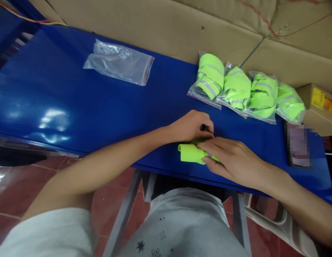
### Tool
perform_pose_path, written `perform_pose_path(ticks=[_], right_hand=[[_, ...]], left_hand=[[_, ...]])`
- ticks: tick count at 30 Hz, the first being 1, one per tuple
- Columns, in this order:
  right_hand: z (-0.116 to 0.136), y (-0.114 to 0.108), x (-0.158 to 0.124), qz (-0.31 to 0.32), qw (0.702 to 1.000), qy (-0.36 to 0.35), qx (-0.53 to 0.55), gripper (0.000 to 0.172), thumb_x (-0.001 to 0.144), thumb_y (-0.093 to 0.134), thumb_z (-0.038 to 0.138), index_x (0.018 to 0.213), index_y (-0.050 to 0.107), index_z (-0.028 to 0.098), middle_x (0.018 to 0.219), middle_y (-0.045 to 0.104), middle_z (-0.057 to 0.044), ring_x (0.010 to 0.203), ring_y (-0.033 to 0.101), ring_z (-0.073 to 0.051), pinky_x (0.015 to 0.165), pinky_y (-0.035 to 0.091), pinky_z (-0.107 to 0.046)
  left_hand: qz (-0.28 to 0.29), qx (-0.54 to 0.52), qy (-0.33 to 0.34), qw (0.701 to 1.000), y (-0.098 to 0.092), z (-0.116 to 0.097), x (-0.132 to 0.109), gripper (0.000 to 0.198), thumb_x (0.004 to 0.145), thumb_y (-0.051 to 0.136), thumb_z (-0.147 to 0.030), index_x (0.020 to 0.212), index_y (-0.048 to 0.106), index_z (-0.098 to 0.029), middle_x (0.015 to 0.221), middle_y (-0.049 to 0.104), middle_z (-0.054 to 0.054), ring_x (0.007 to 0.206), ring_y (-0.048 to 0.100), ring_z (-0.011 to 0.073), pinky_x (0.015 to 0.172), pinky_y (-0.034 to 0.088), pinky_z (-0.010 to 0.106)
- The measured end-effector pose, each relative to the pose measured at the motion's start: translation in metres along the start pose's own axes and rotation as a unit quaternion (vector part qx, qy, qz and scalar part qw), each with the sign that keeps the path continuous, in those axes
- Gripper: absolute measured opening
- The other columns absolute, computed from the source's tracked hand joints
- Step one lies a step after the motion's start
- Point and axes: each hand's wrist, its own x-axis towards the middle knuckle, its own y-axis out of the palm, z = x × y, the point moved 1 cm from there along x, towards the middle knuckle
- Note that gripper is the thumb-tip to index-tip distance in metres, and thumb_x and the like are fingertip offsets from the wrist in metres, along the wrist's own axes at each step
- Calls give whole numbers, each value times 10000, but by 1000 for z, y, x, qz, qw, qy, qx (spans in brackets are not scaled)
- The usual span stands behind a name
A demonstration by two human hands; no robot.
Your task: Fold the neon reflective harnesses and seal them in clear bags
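A neon yellow-green reflective strap (191,153) lies folded near the front edge of the blue table, with a grey stripe showing between the fingers. My right hand (230,157) is closed around its right part, thumb below and fingers above. Just behind it, my left hand (194,126) has its fingers curled down at the strap's far side; its fingertips are partly hidden, and a bit of yellow-green shows beneath them. The left part of the strap sticks out loose from under the hands.
Several clear zip bags (237,89) of yellow-green straps lie in a row at the back right. A flat, unfilled zip bag (120,62) rests at the back left of the blue table (75,96). A phone (298,144) and a cardboard box (317,105) are at the right.
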Motion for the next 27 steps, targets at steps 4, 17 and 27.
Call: perform_pose_path(ticks=[4, 17, 27], right_hand=[[-22, -12, 18, 103, 986, 38, 125, 279, 1088, 439, 389, 1098, 640, 197, 860, 686, -18, 755, 655, -150, 659, 447, -264], [-34, -14, 32, 120, 969, 55, 211, 300, 1068, 498, 392, 851, 560, 194, 622, 411, 63, 537, 392, -75, 549, 284, -246], [-43, -4, 30, -68, 997, -11, 31, 310, 1031, 567, 438, 938, 755, 210, 1103, 678, -100, 1106, 622, -259, 978, 422, -421]], left_hand=[[30, -67, -55, 996, -5, 4, 2, 154, 801, 693, -114, 861, 820, -176, 850, 767, 9, 694, 645, 100, 667, 472, 221], [146, -164, -92, 971, -26, 4, 1, 326, 780, 596, -73, 1050, 754, -164, 1067, 782, 38, 925, 713, 140, 812, 530, 219], [198, -288, -122, 929, -46, -6, -9, 651, 938, 488, -695, 1429, 525, -270, 1281, 689, 69, 1239, 621, 197, 983, 515, 239]])
